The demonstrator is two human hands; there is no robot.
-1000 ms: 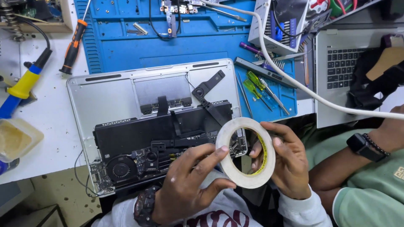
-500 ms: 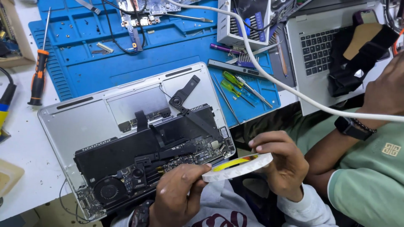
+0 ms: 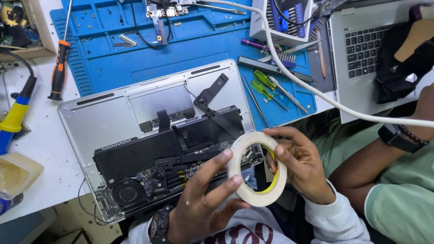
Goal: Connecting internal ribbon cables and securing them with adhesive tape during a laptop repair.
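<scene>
Lower centre of the frame: both hands clasp the white tape roll [image 3: 257,168] upright, left hand [image 3: 203,203] pinching its rim, right hand [image 3: 300,165] gripping opposite, over the opened laptop [image 3: 153,135].

White ribbed box [image 3: 261,22]: top centre, at far edge of blue mat [image 3: 113,63], rectangular, blue-handled tools standing inside.
Clear plastic tub [image 3: 20,158]: left edge, on white table [image 3: 40,135], squarish with rounded corners, yellowish content.
Small yellow stickers [image 3: 181,173]: on circuit board of open laptop [image 3: 90,122], near its front edge; too small to tell more.
Watch screen [image 3: 394,135]: neighbour's wrist, right side, black rectangle, dark.
</scene>
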